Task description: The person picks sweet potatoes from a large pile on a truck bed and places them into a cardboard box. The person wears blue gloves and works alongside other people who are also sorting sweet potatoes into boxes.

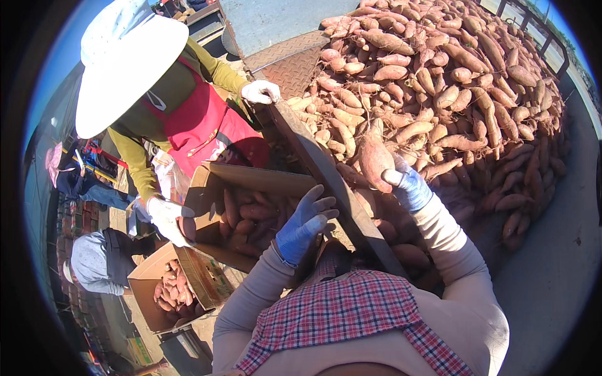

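A large reddish sweet potato (375,157), with thin roots at its far end, is gripped in my right hand (410,184) over the near edge of a big sweet potato heap (442,89). My left hand (308,225), in a blue-cuffed glove like the right, has its fingers spread and holds nothing. It hovers beside the cardboard box (254,174), between the box and the metal edge of the truck bed (324,164). Several sweet potatoes (256,211) lie inside that box, partly in shade.
Across the box stands a co-worker in a red apron (207,127), one gloved hand on the bed's edge, the other holding a sweet potato (187,228). A second box (202,277) holds sweet potatoes beside a bending person (101,261). A grey metal side wall (541,282) rises at right.
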`<state>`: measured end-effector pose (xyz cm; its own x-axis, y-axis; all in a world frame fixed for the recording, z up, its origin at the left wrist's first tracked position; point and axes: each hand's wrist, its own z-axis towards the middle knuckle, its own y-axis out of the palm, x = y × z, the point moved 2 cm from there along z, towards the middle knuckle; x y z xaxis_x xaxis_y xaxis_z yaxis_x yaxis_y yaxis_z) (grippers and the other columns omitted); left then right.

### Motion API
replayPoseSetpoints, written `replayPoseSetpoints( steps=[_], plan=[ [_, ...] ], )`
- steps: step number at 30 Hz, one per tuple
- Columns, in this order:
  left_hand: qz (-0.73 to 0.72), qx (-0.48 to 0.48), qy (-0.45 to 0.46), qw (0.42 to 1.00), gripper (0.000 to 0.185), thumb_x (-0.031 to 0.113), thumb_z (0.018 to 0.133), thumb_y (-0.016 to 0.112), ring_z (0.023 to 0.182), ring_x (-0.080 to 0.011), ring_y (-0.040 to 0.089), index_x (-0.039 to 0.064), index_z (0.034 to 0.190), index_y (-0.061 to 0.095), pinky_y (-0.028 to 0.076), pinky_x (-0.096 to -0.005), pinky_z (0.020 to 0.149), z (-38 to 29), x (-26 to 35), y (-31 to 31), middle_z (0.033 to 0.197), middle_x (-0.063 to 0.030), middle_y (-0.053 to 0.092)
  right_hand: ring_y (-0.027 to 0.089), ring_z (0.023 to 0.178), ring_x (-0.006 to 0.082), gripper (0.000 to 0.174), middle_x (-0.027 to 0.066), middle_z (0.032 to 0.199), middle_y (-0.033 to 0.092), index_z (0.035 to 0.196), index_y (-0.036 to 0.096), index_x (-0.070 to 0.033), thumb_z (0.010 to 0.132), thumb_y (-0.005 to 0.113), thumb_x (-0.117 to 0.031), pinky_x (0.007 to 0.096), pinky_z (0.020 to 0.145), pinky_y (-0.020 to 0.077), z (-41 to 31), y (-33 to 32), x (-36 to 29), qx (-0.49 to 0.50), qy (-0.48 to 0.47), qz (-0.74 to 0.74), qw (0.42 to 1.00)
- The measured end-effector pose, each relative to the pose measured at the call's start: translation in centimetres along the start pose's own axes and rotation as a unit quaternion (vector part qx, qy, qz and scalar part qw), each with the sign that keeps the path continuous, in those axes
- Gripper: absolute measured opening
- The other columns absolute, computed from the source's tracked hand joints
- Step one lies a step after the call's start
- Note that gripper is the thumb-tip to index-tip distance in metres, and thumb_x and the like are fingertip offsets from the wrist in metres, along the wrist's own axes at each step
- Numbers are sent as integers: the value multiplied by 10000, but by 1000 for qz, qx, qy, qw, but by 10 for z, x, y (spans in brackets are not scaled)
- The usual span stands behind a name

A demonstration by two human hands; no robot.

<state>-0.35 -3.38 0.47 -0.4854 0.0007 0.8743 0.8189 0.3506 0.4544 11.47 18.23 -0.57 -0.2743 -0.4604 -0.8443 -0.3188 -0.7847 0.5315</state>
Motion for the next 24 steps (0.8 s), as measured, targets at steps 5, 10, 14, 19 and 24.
replayPoseSetpoints(
  steps=[5,10,14,19,24],
  plan=[
    [41,118,97,987,1001,295,663,766,1212,-236,384,26,1393,138,335,-349,1005,0,-5,0,1318,-143,352,384,1214,246,832,182,1331,356,1367,204,44,758,671,-277,352,1017,317,-13,93,39,-81,74,-67,992],
    [302,189,148,922,994,188,630,772,1174,-249,419,31,1388,150,359,-336,986,-26,-17,-32,1260,-158,404,517,1039,169,518,119,1127,543,1243,431,18,861,592,-293,274,918,409,14,107,78,-42,141,-115,982],
    [351,220,146,898,988,183,624,766,1147,-263,449,46,1389,156,382,-337,964,-47,-8,-34,1238,-173,419,533,1005,144,400,83,1105,570,1184,520,-5,941,445,-313,260,883,427,20,111,86,-103,113,-168,974],
    [441,246,112,856,853,275,658,745,1120,-278,501,27,1334,289,415,-343,930,-59,-17,-31,1227,-204,464,603,826,203,324,114,870,646,944,633,7,910,489,-281,298,786,443,19,110,81,-54,17,-382,922],
    [470,208,-21,858,761,372,675,714,1069,-327,531,30,1269,383,421,-357,914,-71,-14,-33,1142,-220,535,576,657,328,236,126,692,613,806,633,-61,874,493,-237,414,639,454,43,56,36,68,-265,-766,582]
  ],
)
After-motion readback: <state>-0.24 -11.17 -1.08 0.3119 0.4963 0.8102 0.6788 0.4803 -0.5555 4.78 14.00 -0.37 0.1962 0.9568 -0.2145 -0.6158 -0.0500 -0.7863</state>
